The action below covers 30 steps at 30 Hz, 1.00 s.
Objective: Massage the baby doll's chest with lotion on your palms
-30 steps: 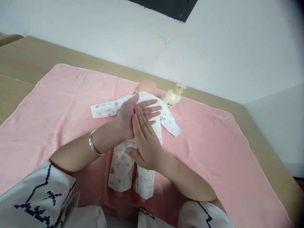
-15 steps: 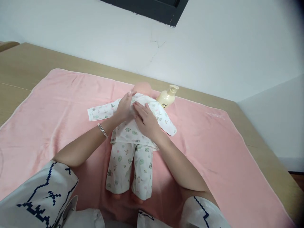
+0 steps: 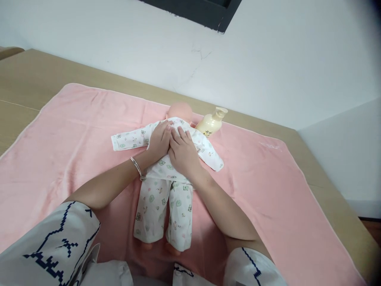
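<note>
Left grip (image 3: 159, 140) and right grip (image 3: 183, 154) have lowered onto the shirt (image 3: 163, 167), palm-down, unclenched.

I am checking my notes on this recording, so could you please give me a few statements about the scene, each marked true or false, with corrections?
1. The left hand and right hand both rest on the doll's patterned top. True.
2. The right hand is wrapped around the pump bottle. False: the pump bottle is apart from both hands, near the doll's head.
3. The bracelet is on the right wrist. False: the bracelet is on the left wrist.
4. The doll lies on a pink blanket. True.
5. The doll's legs are bare. False: patterned trousers cover them.
6. Wooden table shows beyond the blanket's far edge. True.
</note>
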### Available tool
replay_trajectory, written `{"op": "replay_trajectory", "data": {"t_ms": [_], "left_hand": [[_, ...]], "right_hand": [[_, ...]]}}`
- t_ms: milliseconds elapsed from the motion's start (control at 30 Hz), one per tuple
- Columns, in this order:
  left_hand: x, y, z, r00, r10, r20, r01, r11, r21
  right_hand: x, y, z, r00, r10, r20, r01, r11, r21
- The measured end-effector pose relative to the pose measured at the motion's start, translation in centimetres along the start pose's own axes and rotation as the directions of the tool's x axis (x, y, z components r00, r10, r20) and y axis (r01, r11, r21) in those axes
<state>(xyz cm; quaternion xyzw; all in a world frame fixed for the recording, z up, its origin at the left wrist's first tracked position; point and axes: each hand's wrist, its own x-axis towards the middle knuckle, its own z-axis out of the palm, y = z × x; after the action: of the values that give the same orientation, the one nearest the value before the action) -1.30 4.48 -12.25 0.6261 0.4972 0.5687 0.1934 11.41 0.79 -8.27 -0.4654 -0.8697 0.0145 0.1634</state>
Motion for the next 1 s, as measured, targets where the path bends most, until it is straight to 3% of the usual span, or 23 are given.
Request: {"op": "replay_trajectory", "data": {"t_ms": [67,133,233,333,467,567,700,800,900,1000], "left_hand": [[0.0,-0.1,0.1,1.0,0.003,-0.001,-0.003,1.0,0.009],[0.0,-0.2,0.2,1.0,0.02,-0.008,-0.02,1.0,0.017],[0.0,-0.3,0.3,0.999,0.052,-0.01,-0.051,0.998,0.027],[-0.1,-0.3,0.3,0.998,0.056,-0.013,-0.055,0.998,0.023],[-0.1,-0.3,0.1,0.999,0.033,-0.005,-0.033,0.999,-0.009],[-0.1,-0.3,0.0,1.0,0.006,0.0,-0.006,1.0,-0.005],[-0.1,0.0,0.0,1.0,-0.008,0.019,0.008,0.999,0.032],[-0.2,0.1,0.0,1.0,-0.003,0.023,0.002,0.999,0.052],[-0.2,0.0,-0.1,0.999,0.007,0.033,-0.009,0.999,0.048],[-0.2,-0.2,-0.1,0.999,-0.003,0.041,0.001,0.999,0.043]], "right_hand": [[0.3,0.5,-0.2,0.997,-0.065,0.037,0.064,0.998,0.03],[0.9,1.6,-0.4,0.998,-0.039,0.042,0.036,0.996,0.079],[1.3,2.8,-0.3,0.995,0.097,0.001,-0.096,0.987,0.132],[0.9,1.8,0.0,0.975,0.211,-0.069,-0.204,0.975,0.093],[0.0,-0.3,0.1,1.0,0.011,-0.005,-0.011,1.0,-0.003],[0.5,0.6,-0.1,0.997,-0.064,0.041,0.061,0.996,0.058],[1.3,2.7,-0.2,0.99,0.139,-0.035,-0.132,0.98,0.146],[0.9,1.7,0.1,0.973,0.213,-0.089,-0.207,0.975,0.077],[0.0,-0.4,0.3,0.995,0.091,-0.047,-0.092,0.996,-0.017],[0.0,-0.6,0.3,1.0,-0.012,0.021,0.012,1.0,-0.005]]}}
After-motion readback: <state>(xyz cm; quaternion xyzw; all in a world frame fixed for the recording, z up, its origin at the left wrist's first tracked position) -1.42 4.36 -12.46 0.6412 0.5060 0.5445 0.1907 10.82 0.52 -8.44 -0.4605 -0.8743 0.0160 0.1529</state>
